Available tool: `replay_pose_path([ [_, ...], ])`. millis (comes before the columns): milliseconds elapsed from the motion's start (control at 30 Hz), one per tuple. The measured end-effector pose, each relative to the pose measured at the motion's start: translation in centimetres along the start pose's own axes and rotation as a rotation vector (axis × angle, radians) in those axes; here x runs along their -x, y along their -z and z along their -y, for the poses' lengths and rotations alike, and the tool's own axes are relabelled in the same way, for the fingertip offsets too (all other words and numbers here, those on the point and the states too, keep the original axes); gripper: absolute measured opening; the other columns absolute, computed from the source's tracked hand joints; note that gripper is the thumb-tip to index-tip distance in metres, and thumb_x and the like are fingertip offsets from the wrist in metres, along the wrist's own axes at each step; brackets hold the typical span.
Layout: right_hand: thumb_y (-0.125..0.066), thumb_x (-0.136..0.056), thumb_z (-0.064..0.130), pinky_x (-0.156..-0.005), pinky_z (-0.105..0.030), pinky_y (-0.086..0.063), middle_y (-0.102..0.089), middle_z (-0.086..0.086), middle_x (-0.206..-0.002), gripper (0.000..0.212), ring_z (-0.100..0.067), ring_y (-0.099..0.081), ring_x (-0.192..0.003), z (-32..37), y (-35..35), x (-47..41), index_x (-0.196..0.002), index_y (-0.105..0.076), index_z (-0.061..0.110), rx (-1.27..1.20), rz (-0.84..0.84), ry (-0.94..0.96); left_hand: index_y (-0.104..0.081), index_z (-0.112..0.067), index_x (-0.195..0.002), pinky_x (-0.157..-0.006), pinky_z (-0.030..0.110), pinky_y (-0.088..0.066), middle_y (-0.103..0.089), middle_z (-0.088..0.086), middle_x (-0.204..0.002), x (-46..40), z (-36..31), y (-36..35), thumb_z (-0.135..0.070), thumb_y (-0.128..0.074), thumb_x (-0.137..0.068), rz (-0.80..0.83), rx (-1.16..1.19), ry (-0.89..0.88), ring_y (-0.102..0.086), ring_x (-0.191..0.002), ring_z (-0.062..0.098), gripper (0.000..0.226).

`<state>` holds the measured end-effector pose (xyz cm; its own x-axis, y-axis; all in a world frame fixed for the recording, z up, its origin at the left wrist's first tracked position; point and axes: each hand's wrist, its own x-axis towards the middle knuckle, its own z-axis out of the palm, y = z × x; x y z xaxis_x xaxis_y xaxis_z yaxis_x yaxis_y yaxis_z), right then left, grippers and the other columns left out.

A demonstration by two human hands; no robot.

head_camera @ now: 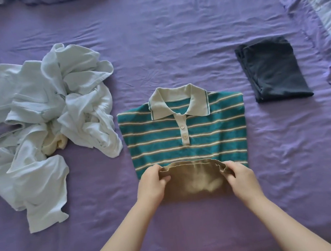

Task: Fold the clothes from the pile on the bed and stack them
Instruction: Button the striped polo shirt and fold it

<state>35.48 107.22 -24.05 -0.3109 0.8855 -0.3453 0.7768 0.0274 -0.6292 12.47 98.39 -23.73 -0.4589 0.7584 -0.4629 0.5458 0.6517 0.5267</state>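
Teal striped polo shirt (184, 131) lies on the purple bed (171, 41), its beige hem (190, 167) pinched by left hand (152, 184) and right hand (241, 177).

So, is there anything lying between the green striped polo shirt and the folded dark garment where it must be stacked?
Nothing visible: only bare purple bedsheet lies between the green striped polo shirt and the folded dark garment.

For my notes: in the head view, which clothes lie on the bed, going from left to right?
White pile → striped polo, its hem held by the left hand and the right hand → dark folded garment.
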Motion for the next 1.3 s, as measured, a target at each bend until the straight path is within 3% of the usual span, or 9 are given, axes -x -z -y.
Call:
replay_pose_path([
  [67, -0.057, -0.090, 0.009, -0.069, -0.018, -0.036, -0.067, 0.007, -0.090, 0.020, -0.014, -0.058, -0.082, 1.4, 0.8, -1.0, -0.105, -0.068, 0.016, -0.102, -0.059, 0.010, -0.045, -0.026, -0.077, -0.066, 0.028, -0.037, -0.056, -0.008, -0.084, -0.9, -0.9, 1.1, -0.024, -0.061, -0.090, -0.054, 0.072, -0.035, -0.053, -0.082, 0.016, 0.020],
  [167, -0.056, -0.093, 0.019, -0.065, -0.028, -0.040, -0.064, 0.006, -0.079, 0.010, -0.020, -0.059, -0.076, 3.0, 1.7, -3.2, -0.098, -0.065, 0.017, -0.097, -0.137, -0.004, -0.051, -0.026, -0.094, -0.066, 0.031, -0.042, -0.058, -0.012, -0.086, -2.7, -2.0, 2.5, -0.028, -0.050, -0.096, -0.105, 0.123, -0.068, -0.055, -0.081, 0.014, 0.003],
  [433, -0.061, -0.089, 0.032, -0.059, -0.034, -0.036, -0.056, 0.002, -0.067, 0.023, -0.023, -0.051, -0.067, 4.8, 3.6, -10.8, -0.076, -0.050, 0.017, -0.044, -0.260, -0.073, -0.050, -0.018, -0.086, -0.065, 0.033, -0.039, -0.061, -0.006, -0.080, -9.2, -4.7, 4.4, -0.036, -0.052, -0.095, -0.255, 0.207, -0.025, -0.058, -0.077, 0.019, 0.020],
  [733, -0.044, -0.094, 0.042, -0.054, -0.034, -0.031, -0.053, -0.002, -0.064, 0.034, -0.026, -0.048, -0.059, 5.8, 3.2, -19.3, -0.073, -0.046, 0.016, 0.012, -0.281, -0.004, -0.043, -0.015, -0.087, -0.061, 0.036, -0.038, -0.065, 0.011, -0.082, -16.3, -6.1, 5.0, -0.048, -0.035, -0.097, -0.369, 0.025, 0.073, -0.058, -0.073, 0.033, 0.035],
  [933, -0.043, -0.093, 0.048, -0.055, -0.034, -0.031, -0.063, -0.008, -0.069, 0.036, -0.036, -0.059, -0.072, 5.3, 3.0, -23.2, -0.079, -0.053, 0.016, 0.178, -0.270, 0.081, -0.042, -0.014, -0.096, -0.060, 0.037, -0.038, -0.066, 0.010, -0.084, -19.8, -6.4, 4.1, -0.045, -0.027, -0.099, -0.400, -0.122, 0.076, -0.060, -0.078, 0.035, 0.035],
  [1067, -0.047, -0.092, 0.045, -0.053, -0.030, -0.032, -0.062, 0.002, -0.071, 0.031, -0.026, -0.060, -0.068, 5.7, 2.6, -24.5, -0.079, -0.056, 0.018, 0.220, -0.300, 0.191, -0.040, -0.017, -0.092, -0.059, 0.034, -0.036, -0.066, 0.005, -0.088, -20.7, -6.5, 3.6, -0.045, -0.028, -0.099, -0.435, -0.126, 0.105, -0.060, -0.078, 0.031, 0.031],
  [1133, -0.061, -0.088, 0.028, -0.058, -0.031, -0.042, -0.065, -0.002, -0.084, 0.014, -0.026, -0.062, -0.076, 5.9, 2.4, -24.5, -0.092, -0.062, 0.015, 0.275, -0.366, 0.297, -0.048, -0.014, -0.100, -0.062, 0.035, -0.041, -0.064, 0.004, -0.095, -20.4, -7.0, 3.6, -0.039, -0.041, -0.097, -0.498, -0.116, 0.083, -0.060, -0.082, 0.029, 0.026],
  [1233, -0.074, -0.074, 0.013, -0.079, -0.042, -0.049, -0.063, -0.012, -0.109, 0.037, -0.031, -0.060, -0.098, 5.6, 1.7, -23.8, -0.109, -0.061, 0.009, 0.416, -0.404, 0.456, -0.062, -0.008, -0.102, -0.072, 0.042, -0.049, -0.062, 0.011, -0.097, -19.1, -7.5, 2.6, -0.018, -0.067, -0.084, -0.624, -0.293, -0.146, -0.059, -0.087, 0.031, 0.021],
  [1300, -0.066, -0.080, 0.015, -0.093, -0.044, -0.042, -0.058, -0.013, -0.122, 0.034, -0.028, -0.051, -0.116, 4.9, 1.2, -23.3, -0.113, -0.061, 0.011, 0.469, -0.365, 0.589, -0.064, -0.014, -0.096, -0.082, 0.041, -0.044, -0.061, 0.007, -0.096, -17.9, -7.6, 1.1, -0.019, -0.061, -0.082, -0.601, -0.400, -0.365, -0.058, -0.092, 0.028, 0.015],
])
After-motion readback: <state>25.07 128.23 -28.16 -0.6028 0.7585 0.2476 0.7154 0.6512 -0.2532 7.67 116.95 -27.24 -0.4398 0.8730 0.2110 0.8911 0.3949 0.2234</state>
